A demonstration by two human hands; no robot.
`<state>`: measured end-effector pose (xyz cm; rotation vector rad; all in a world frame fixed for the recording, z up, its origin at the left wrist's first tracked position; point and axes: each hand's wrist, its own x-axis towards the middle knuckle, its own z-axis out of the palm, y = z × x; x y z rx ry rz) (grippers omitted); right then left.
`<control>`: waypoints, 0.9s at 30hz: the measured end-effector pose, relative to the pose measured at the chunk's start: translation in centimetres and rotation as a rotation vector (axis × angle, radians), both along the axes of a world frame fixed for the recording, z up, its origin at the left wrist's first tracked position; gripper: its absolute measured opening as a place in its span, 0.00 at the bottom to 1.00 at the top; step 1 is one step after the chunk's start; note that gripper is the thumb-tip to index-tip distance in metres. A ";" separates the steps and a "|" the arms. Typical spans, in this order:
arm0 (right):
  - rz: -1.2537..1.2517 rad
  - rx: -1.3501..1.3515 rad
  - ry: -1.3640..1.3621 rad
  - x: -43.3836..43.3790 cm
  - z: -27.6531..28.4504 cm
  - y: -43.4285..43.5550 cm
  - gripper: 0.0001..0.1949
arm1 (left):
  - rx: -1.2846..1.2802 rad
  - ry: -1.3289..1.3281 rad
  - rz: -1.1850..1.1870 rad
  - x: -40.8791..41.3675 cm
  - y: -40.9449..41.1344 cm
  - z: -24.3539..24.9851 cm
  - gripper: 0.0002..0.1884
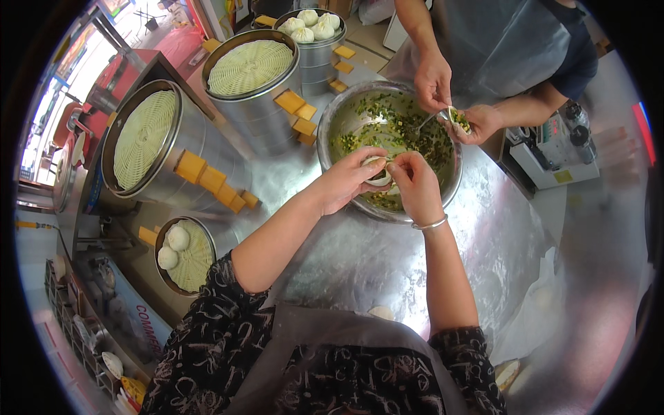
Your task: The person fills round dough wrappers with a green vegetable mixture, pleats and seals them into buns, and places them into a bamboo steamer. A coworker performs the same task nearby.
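Over the near side of a large steel bowl (pixel 322 129), my left hand (pixel 358 179) cups a dough wrapper (pixel 381 179) that is partly gathered. The fingertips of my right hand (pixel 415 181) pinch the wrapper's edge beside my left thumb. Chopped green and yellow filling (pixel 384 116) lies in the bowl and is smeared up its wall. How much filling my wrapper holds is hidden by my fingers. Across the bowl, a co-worker's hands (pixel 480 122) hold another wrapper (pixel 459 122) with filling showing, and a metal utensil (pixel 430 120) touches the filling there.
Stacked metal steamers with woven liners (pixel 145 140) (pixel 251 67) stand at the left. Pleated buns (pixel 311 26) fill a steamer at the back; two buns (pixel 174 246) sit in a lower one. A dough round (pixel 381 312) lies near my apron. A white cloth or sheet (pixel 529 316) is on the right.
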<state>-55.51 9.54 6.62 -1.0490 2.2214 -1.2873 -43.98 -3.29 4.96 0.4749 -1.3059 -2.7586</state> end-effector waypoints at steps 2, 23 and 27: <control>-0.038 0.007 0.073 0.0 0.3 0.1 0.07 | 0.039 0.065 0.039 0.1 0.2 0.0 0.17; 0.019 -0.005 0.145 1.2 2.9 -0.6 0.07 | -0.130 0.058 -0.030 -0.3 -0.9 0.3 0.17; 0.000 -0.060 0.105 1.5 3.2 -0.3 0.07 | -0.244 0.034 -0.125 -0.5 -1.4 0.6 0.17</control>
